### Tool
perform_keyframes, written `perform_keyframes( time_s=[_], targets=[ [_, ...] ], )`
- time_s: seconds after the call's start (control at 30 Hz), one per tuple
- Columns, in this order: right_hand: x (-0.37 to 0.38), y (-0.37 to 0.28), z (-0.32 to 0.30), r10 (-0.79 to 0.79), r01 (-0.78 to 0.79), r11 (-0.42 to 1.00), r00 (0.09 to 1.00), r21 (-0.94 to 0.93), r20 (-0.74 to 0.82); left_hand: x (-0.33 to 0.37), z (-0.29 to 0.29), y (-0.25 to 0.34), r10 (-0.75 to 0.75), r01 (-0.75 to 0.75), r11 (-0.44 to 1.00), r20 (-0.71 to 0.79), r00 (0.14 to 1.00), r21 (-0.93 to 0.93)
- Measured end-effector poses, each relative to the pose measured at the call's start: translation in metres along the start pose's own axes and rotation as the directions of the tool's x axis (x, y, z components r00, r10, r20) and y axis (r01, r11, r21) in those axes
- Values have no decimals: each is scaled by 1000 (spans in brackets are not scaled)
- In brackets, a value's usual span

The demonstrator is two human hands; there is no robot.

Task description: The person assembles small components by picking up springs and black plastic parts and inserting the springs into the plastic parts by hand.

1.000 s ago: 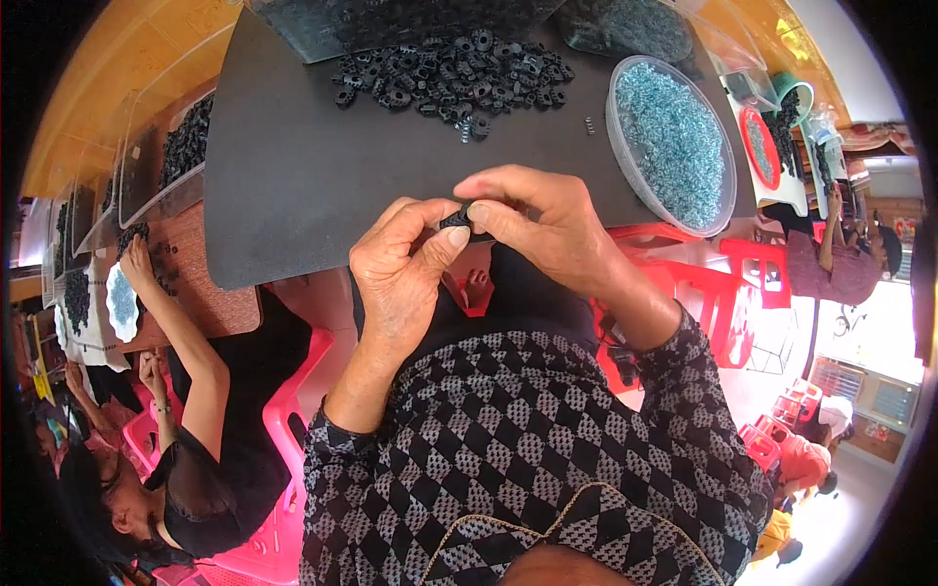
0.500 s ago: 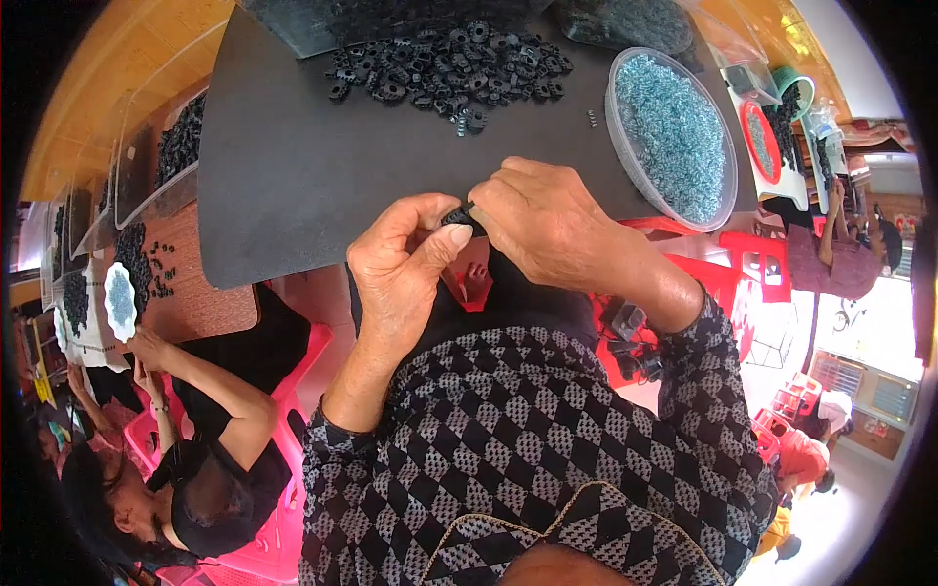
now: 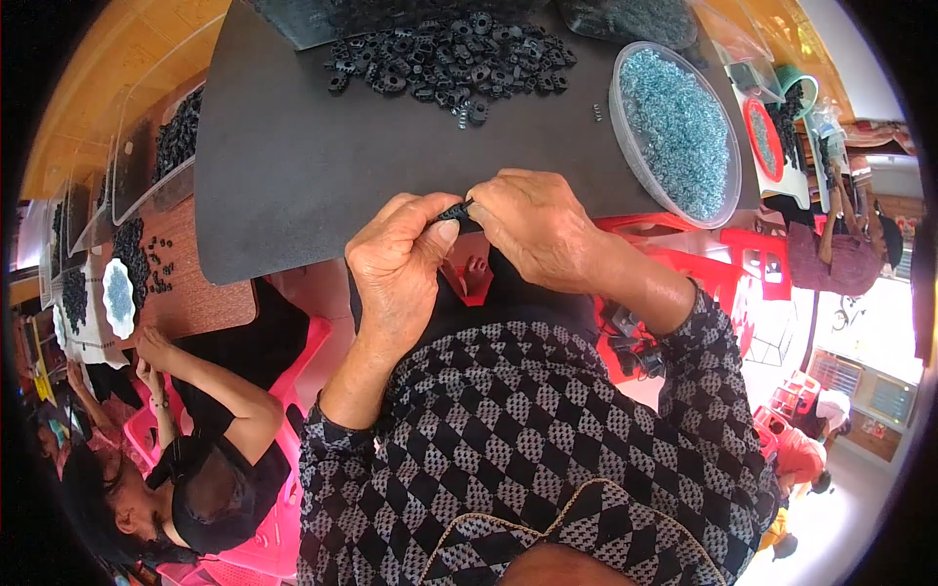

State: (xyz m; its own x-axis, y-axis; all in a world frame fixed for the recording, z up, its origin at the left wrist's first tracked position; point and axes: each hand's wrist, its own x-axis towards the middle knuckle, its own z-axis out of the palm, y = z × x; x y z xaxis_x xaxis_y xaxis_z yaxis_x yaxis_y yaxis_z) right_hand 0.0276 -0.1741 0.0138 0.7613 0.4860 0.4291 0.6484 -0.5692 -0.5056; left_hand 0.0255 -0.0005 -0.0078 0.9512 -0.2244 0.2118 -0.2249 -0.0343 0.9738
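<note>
Between my hands, at the near edge of the dark table [image 3: 293,176], is a small black toothed piece that looks like a mini hair claw clip [image 3: 453,212]. My left hand [image 3: 396,269] pinches it between thumb and forefinger. From the other side, my right hand [image 3: 537,232] presses its curled fingers against the clip's end, hiding part of it. Farther back lies a heap of similar black clip pieces [image 3: 454,61]. One piece [image 3: 478,113] sits at the heap's front, beside a small metal spring [image 3: 463,119]. Another loose spring [image 3: 598,112] lies farther right.
A round clear tub [image 3: 630,156] full of bluish metal springs stands at the table's right edge. Clear plastic containers line the back. At left, another person's hand [image 3: 153,344] is near a white scalloped dish [image 3: 107,301] on a brown table. Red chairs [image 3: 767,266] stand at right.
My right hand has tipped slightly lower at the knuckles. Both hands keep their grip on the clip, and the whole view has shifted a little.
</note>
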Motion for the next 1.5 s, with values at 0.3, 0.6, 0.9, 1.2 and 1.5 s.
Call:
perform_keyframes(
  time_s=[0.3, 0.6, 0.9, 1.2, 1.5],
  targets=[
    [-4, -6, 8, 31, -33, 993, 999, -110, -21, 1, 5, 2, 1, 0, 1000, -50, 999, 16],
    [5, -15, -8, 151, -152, 986, 988, -63, -32, 7, 1, 11, -352, 328, 876, -5, 936, -354],
    [12, -18, -7, 25, -44, 977, 996, -211, -91, 15, 3, 17, -405, 372, 788, 41, 913, -490],
    [14, -16, -11, 61, -79, 971, 994, -226, -88, 17, 9, 19, -426, 356, 717, 28, 904, -599],
    [8, 19, -5, 61, -108, 977, 968, -184, -242, 25, 9, 6, -439, 302, 699, -56, 897, -649]
  ],
)
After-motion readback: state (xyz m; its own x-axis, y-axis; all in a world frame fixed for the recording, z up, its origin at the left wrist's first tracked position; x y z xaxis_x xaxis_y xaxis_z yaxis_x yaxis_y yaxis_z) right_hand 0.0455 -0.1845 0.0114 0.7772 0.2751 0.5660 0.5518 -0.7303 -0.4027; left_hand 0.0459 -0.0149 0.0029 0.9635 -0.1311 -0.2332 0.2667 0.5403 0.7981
